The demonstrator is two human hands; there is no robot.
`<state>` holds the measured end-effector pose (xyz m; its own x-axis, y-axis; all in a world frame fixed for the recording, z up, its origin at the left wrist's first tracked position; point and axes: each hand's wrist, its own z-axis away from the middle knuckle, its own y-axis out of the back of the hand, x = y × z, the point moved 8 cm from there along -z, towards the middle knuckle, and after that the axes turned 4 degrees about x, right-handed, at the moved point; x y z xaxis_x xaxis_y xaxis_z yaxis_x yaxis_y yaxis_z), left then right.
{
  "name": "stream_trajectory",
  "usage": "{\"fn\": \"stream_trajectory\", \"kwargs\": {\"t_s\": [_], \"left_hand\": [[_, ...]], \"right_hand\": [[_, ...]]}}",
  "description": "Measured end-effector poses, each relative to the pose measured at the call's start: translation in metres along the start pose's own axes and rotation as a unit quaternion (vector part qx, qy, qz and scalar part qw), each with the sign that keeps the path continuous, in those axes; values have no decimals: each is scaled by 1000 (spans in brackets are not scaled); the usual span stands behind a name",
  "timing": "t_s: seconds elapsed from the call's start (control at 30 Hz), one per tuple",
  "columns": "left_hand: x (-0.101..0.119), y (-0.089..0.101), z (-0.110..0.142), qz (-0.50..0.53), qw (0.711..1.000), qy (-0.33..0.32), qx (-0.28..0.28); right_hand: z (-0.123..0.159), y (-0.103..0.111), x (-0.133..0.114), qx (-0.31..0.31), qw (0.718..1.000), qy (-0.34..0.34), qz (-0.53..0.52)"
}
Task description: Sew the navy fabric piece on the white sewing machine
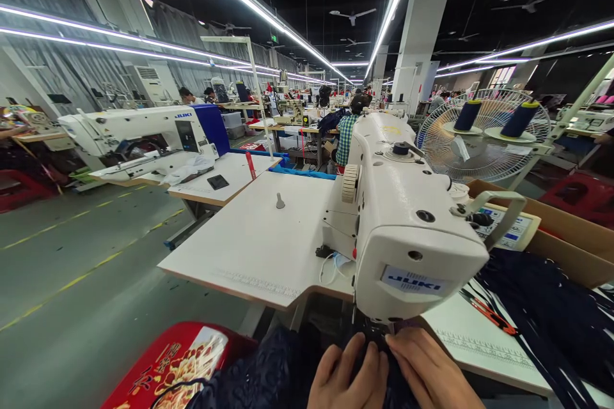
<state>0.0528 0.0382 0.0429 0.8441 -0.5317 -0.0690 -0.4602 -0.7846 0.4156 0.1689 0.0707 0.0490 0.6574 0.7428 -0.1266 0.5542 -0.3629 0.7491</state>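
My left hand and my right hand lie side by side at the bottom edge, fingers pressed flat on dark navy lace fabric. Both hold the fabric under the head of a white JUKI sewing machine, just below its needle area. The needle itself is hidden by the machine head. More dark fabric is piled on the table to the right of the machine.
The white sewing table spreads to the left. A red printed stool stands at lower left. Orange-handled snips, a cardboard box, a fan and two navy thread cones sit to the right. Other people work at machines behind.
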Motion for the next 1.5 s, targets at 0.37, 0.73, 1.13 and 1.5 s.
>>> {"fn": "stream_trajectory", "kwargs": {"t_s": [0.37, 0.73, 1.13, 1.5], "left_hand": [[0, 0, 0, 16, 998, 55, -3], [0, 1, -5, 21, 999, 32, -4], [-3, -3, 3, 42, 997, 54, -23], [-2, -1, 0, 40, 998, 33, -29]], "right_hand": [[8, -4, 3, -56, 998, -12, -5], [10, 1, 3, -23, 999, -26, -33], [16, 0, 15, 11, 991, -108, -79], [1, -2, 5, 33, 995, -65, -62]]}}
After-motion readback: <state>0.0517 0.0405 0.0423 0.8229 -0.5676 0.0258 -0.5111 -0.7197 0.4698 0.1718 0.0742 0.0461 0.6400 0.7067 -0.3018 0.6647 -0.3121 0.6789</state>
